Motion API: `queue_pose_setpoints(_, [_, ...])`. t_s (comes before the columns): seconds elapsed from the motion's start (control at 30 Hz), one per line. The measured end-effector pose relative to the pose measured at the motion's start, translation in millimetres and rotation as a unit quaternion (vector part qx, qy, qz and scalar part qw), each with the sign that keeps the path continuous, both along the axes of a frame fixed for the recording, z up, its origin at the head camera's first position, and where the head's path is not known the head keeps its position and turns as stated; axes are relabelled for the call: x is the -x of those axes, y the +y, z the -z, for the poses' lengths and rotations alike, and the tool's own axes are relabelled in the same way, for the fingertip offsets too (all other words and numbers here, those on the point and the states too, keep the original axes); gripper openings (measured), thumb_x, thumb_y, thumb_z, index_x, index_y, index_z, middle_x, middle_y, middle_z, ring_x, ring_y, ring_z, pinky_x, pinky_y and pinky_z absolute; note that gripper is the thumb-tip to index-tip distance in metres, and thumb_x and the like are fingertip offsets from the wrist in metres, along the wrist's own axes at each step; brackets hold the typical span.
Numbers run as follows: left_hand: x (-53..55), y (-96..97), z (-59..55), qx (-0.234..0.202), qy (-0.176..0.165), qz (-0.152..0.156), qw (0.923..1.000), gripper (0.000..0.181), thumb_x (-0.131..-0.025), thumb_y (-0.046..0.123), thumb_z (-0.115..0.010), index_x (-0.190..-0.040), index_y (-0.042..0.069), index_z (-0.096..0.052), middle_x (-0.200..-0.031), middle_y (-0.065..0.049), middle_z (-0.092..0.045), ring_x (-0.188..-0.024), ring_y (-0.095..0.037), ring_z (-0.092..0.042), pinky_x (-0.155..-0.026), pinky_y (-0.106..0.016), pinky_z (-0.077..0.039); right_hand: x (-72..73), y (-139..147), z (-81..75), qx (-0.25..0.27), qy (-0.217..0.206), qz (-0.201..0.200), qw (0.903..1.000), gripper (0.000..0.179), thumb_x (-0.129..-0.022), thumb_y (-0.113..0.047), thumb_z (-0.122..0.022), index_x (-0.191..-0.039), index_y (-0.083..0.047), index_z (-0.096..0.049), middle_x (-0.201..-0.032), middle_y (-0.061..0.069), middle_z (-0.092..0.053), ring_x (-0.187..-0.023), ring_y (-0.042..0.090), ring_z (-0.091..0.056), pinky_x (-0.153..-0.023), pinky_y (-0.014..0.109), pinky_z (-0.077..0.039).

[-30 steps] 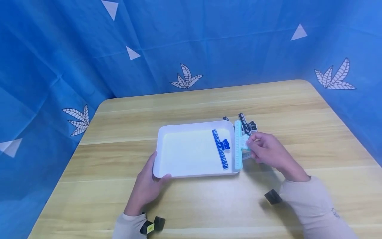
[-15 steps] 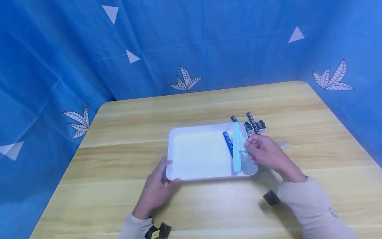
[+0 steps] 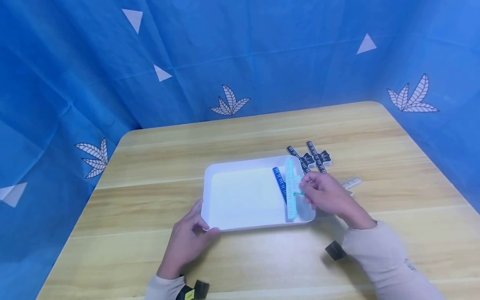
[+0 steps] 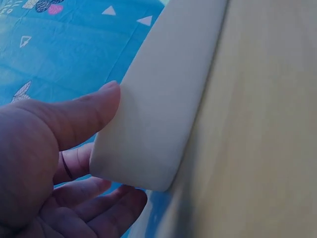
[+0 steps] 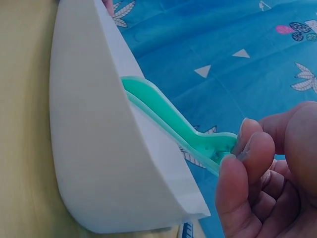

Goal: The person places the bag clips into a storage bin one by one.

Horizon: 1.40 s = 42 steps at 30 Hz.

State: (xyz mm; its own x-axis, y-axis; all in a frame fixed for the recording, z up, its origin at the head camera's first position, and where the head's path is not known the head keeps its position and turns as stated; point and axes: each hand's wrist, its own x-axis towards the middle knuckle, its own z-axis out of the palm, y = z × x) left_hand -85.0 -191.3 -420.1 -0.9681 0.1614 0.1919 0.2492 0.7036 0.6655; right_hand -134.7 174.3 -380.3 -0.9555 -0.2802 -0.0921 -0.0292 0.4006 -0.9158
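My right hand (image 3: 324,193) pinches the handle end of a turquoise clip (image 3: 290,189) with piano-key markings. In the right wrist view the clip's long jaw (image 5: 153,101) reaches over the tray's rim to the inside. A dark blue clip (image 3: 279,181) lies in the white tray (image 3: 240,228), partly covered by the turquoise one in the head view. With thumb and fingers around it, my left hand (image 3: 186,241) holds the tray's near left corner; the left wrist view shows the thumb (image 4: 94,111) at the corner's rim and the other fingers along the end wall.
Two black clips (image 3: 318,157) with key markings lie on the wooden table (image 3: 150,166) behind the tray's far right corner. A grey clip (image 3: 351,182), partly hidden by the right hand, lies to the right. A blue patterned curtain (image 3: 262,62) hangs behind the table.
The turquoise clip, held in my right hand, has moved left from the tray's right rim to over its inside. The tray has shifted slightly right, and the grey clip shows more.
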Motion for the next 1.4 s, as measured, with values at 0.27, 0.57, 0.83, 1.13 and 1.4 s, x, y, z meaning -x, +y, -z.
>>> queue_pose_setpoints(0.27, [0.9, -7.5, -1.3, -0.018, -0.019, -0.006, 0.9996, 0.028, -0.073, 0.027, -0.086, -0.065, 0.016, -0.062, -0.142, -0.015, -0.049, -0.123, -0.038, -0.052, -0.094, -0.046, -0.050, 0.5, -9, 3.1, -0.008, 0.008, -0.010, 0.9999, 0.012, -0.099, -0.008, -0.052, -0.095, 0.002, -0.057, -0.063, 0.008, -0.056, -0.051, 0.018, -0.053, -0.042, 0.021, -0.041])
queue_pose_setpoints(0.57, [2.1, -6.4, -1.0, -0.021, -0.008, 0.001, 0.9998, 0.030, -0.072, 0.028, -0.086, -0.065, 0.016, -0.060, -0.142, -0.017, -0.049, -0.124, -0.038, -0.051, -0.090, -0.044, -0.052, -0.7, -13, 4.2, -0.027, 0.010, -0.014, 0.9995, 0.011, -0.098, -0.009, -0.053, -0.098, 0.002, -0.058, -0.063, 0.007, -0.057, -0.052, 0.019, -0.054, -0.041, 0.021, -0.040])
queue_pose_setpoints(0.83, [1.0, -5.7, -2.8, -0.026, -0.025, 0.001, 0.9994, 0.029, -0.074, 0.028, -0.085, -0.068, 0.015, -0.060, -0.144, -0.019, -0.046, -0.121, -0.039, -0.054, -0.089, -0.044, -0.052, -0.7, -18, 8.0, -0.022, 0.013, -0.019, 0.9995, 0.009, -0.098, -0.006, -0.052, -0.096, 0.001, -0.058, -0.064, 0.011, -0.059, -0.053, 0.019, -0.055, -0.043, 0.023, -0.043])
queue_pose_setpoints(1.13, [1.3, -4.6, -2.3, -0.058, -0.028, 0.009, 0.9979, 0.028, -0.074, 0.024, -0.086, -0.068, 0.014, -0.060, -0.145, -0.020, -0.044, -0.119, -0.039, -0.055, -0.088, -0.038, -0.053, -0.7, -22, 11.5, -0.034, 0.019, -0.018, 0.9991, 0.010, -0.098, -0.008, -0.053, -0.095, -0.001, -0.059, -0.063, 0.010, -0.061, -0.053, 0.020, -0.057, -0.042, 0.025, -0.042])
queue_pose_setpoints(1.4, [0.3, -4.5, -3.7, -0.055, -0.038, 0.001, 0.9978, 0.029, -0.074, 0.024, -0.086, -0.068, 0.014, -0.059, -0.145, -0.020, -0.044, -0.121, -0.039, -0.053, -0.088, -0.038, -0.053, 0.3, -23, 13.9, -0.041, 0.030, -0.029, 0.9983, 0.011, -0.098, -0.009, -0.053, -0.094, 0.000, -0.060, -0.062, 0.006, -0.059, -0.052, 0.019, -0.055, -0.043, 0.025, -0.043])
